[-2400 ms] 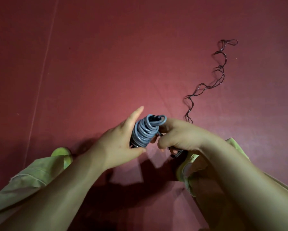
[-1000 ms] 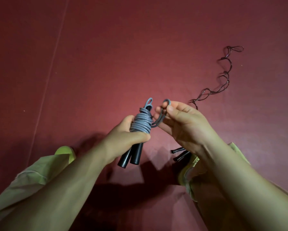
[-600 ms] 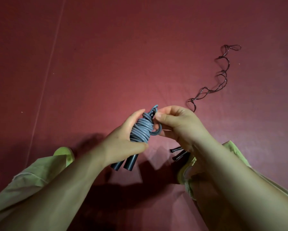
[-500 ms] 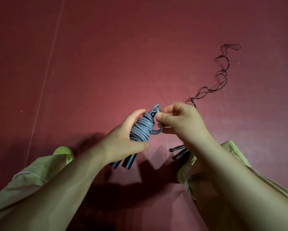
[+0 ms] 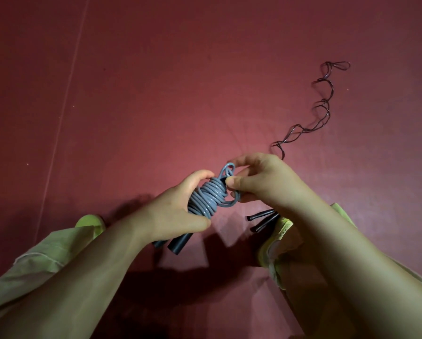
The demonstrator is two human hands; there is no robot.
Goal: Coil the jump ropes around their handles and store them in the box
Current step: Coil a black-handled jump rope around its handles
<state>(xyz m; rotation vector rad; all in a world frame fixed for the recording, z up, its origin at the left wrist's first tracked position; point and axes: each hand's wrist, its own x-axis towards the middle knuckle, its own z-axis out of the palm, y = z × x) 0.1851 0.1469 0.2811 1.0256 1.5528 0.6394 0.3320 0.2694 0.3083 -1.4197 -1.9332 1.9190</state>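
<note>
The coiled grey rope (image 5: 208,195) is gripped by the left hand (image 5: 178,214); its end loop (image 5: 227,168) is pinched by the right hand (image 5: 261,181).

1. The floor (image 5: 171,94) is a dark red mat, with a thin pale line (image 5: 65,104) running up its left side.
2. A thin dark rope (image 5: 323,104) lies on it at the right, kinked in loose waves and ending in a small loop at the far end.
3. Two slim dark handles (image 5: 261,220) lie side by side on the floor nearer the person.
</note>
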